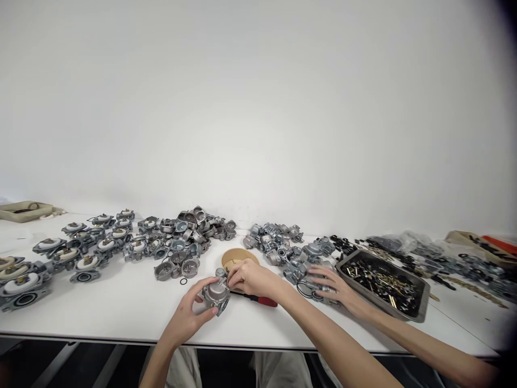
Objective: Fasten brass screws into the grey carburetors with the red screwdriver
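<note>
My left hand (189, 312) grips a grey metal carburetor (217, 292) just above the table, thumb and fingers around its sides. Against the carburetor's right side, my right hand (248, 276) is closed in a pinch; whatever sits between its fingertips is hidden. Behind that hand stands a yellow bowl (232, 254) with small bits in it, partly covered. Under my right wrist lies a screwdriver (264, 300) with a red and black handle.
Another person's hand (333, 288) touches carburetor parts (294, 269) at right, beside a metal tray (422, 307) of small black and brass pieces. Float bowls (189, 267) are heaped at centre-left, near a black O-ring (183, 281). Carburetor bodies with white floats (86, 263) fill the left.
</note>
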The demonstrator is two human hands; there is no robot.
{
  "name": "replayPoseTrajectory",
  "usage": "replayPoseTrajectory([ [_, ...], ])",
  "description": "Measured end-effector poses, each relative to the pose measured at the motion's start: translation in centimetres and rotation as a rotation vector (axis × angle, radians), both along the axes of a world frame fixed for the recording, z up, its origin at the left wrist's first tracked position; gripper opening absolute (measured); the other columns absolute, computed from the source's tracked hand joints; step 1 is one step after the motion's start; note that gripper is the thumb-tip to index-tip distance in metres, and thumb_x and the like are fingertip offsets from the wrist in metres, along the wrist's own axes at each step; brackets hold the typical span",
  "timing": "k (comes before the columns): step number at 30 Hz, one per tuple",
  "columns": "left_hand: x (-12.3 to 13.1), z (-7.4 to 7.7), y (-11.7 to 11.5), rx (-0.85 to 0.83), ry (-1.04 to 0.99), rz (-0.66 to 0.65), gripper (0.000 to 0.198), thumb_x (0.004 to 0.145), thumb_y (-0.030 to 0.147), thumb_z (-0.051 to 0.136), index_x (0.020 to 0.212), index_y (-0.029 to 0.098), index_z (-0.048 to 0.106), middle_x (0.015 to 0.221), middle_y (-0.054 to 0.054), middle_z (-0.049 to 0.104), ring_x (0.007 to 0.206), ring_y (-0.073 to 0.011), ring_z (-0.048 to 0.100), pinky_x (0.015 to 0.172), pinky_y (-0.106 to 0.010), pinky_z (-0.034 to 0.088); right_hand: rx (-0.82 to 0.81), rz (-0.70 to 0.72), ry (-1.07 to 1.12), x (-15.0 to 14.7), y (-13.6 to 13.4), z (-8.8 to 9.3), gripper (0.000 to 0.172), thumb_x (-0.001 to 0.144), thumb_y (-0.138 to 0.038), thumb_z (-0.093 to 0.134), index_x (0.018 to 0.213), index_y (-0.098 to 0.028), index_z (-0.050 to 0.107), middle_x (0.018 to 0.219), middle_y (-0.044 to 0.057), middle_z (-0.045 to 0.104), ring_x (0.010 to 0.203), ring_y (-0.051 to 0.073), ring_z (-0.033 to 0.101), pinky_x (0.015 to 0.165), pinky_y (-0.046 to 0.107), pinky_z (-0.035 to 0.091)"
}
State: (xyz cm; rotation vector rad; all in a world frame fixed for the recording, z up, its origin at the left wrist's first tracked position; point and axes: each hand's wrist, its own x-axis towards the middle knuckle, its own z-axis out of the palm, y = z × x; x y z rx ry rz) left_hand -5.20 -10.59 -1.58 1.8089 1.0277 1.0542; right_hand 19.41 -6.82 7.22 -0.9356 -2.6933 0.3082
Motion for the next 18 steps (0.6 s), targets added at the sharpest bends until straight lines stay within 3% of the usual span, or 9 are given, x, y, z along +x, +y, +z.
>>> replayPoseTrajectory([
  [8, 0.1, 0.3, -0.2, -0.008, -0.033, 0.014, 0.055, 0.083, 0.036, 0.076, 0.137, 0.034, 0.068, 0.15, -0.007, 0.061, 0.127, -0.0344, 0.059, 0.096, -0.041, 0.051, -0.012, -0.102, 0.197, -0.1, -0.9, -0.9, 0.011, 0.087, -0.011, 0.076, 0.091, -0.02, 0.079, 0.087, 0.002, 0.079, 0.08, 0.018, 0.07, 0.073, 0.024, 0.048],
  [14, 0.3, 0.0, 0.0, -0.006, -0.046, 0.009, 0.051, 0.084, 0.037, 0.076, 0.135, 0.035, 0.069, 0.15, -0.006, 0.061, 0.13, -0.0342, 0.057, 0.098, -0.041, 0.048, -0.071, -0.158, 0.297, -0.1, -0.7, -2.3, 0.011, 0.088, -0.013, 0.077, 0.086, -0.022, 0.084, 0.082, 0.002, 0.081, 0.072, 0.017, 0.071, 0.068, 0.024, 0.049],
  [18, 0.2, -0.2, 0.3, 0.004, -0.036, 0.014, 0.048, 0.084, 0.036, 0.076, 0.132, 0.035, 0.07, 0.149, -0.006, 0.061, 0.13, -0.0339, 0.056, 0.097, -0.04, 0.047, -0.104, -0.155, 0.344, 0.0, -0.5, -2.8, 0.011, 0.091, -0.018, 0.076, 0.091, -0.022, 0.086, 0.088, 0.004, 0.083, 0.077, 0.018, 0.074, 0.072, 0.024, 0.052],
])
